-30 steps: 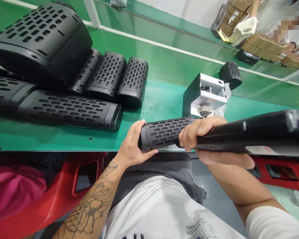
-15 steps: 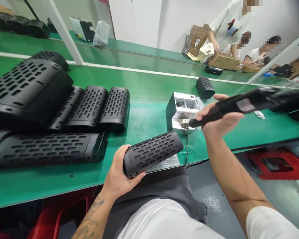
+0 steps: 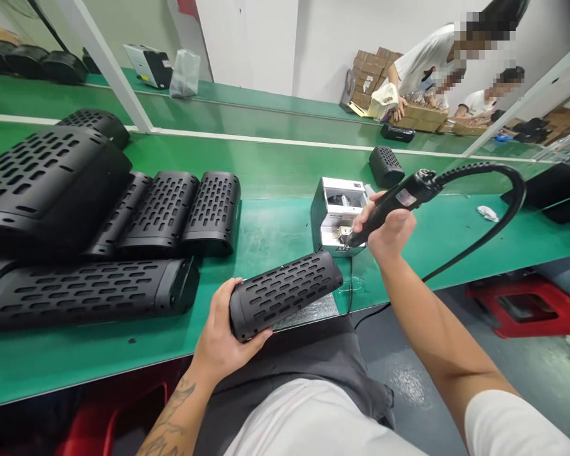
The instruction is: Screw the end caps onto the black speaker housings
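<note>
My left hand [image 3: 218,332] grips the near end of a black perforated cylinder housing [image 3: 287,293], which lies tilted at the front edge of the green bench [image 3: 275,234]. My right hand [image 3: 384,228] is closed around a black electric screwdriver [image 3: 399,199] with a thick black cable [image 3: 498,209]. The screwdriver's tip points down into the front of a small white and black screw feeder box [image 3: 335,215] just beyond the housing.
Several more black perforated housings [image 3: 99,221] lie stacked at the left. Another small one [image 3: 386,166] stands behind the feeder. Other people work at cardboard boxes [image 3: 422,117] at the far right. A red stool [image 3: 527,307] stands on the floor at right.
My right hand has swung the screwdriver from the housing's end over to the feeder box and tipped it downward. The housing has stayed in my left hand, shifted slightly.
</note>
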`<state>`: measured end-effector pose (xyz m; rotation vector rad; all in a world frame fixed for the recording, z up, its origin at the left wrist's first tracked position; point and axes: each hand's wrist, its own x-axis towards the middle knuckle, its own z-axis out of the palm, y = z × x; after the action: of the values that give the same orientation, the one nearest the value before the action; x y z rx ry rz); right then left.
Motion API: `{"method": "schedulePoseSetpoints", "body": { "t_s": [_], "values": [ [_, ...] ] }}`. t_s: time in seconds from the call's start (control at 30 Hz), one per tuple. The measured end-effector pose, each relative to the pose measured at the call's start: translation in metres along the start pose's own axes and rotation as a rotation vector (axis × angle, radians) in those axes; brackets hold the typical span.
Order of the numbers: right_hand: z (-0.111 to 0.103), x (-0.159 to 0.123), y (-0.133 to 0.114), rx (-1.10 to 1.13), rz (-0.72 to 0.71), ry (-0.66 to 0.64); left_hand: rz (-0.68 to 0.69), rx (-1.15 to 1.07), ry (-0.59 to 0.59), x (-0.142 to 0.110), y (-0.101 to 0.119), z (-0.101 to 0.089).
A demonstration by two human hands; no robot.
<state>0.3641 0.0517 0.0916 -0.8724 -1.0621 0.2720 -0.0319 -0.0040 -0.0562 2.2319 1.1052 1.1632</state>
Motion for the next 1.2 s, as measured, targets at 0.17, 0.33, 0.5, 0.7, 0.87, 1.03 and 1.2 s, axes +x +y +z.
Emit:
{"method": "schedulePoseSetpoints", "body": {
  "t_s": [0.17, 0.33, 0.5, 0.7, 0.87, 1.03, 1.2],
  "values": [
    [0.016, -0.015, -0.045, 0.121, 0.024, -0.006, -0.002, 0.009, -0.050, -0.001, 0.000, 0.000],
    [0.036, -0.042, -0.129, 0.350, 0.233, -0.414, -0.010, -0.018, -0.078, -0.001, 0.001, 0.001],
    [0.074, -0.077, -0.157, 0.489, 0.369, -0.666, -0.009, -0.061, -0.084, 0.000, 0.000, 0.004],
    [0.121, -0.114, -0.116, 0.548, 0.271, -0.628, -0.031, -0.106, -0.075, 0.000, 0.000, 0.008],
    [0.138, -0.127, -0.091, 0.709, 0.273, -0.619, 0.028, -0.133, -0.044, 0.000, -0.004, 0.012],
    [0.137, -0.127, -0.085, 0.618, 0.303, -0.714, 0.070, -0.150, -0.019, 0.001, -0.006, 0.015],
    [0.126, -0.127, -0.084, 0.587, 0.301, -0.871, 0.018, -0.180, -0.049, 0.003, 0.001, 0.011]
  ]
}}
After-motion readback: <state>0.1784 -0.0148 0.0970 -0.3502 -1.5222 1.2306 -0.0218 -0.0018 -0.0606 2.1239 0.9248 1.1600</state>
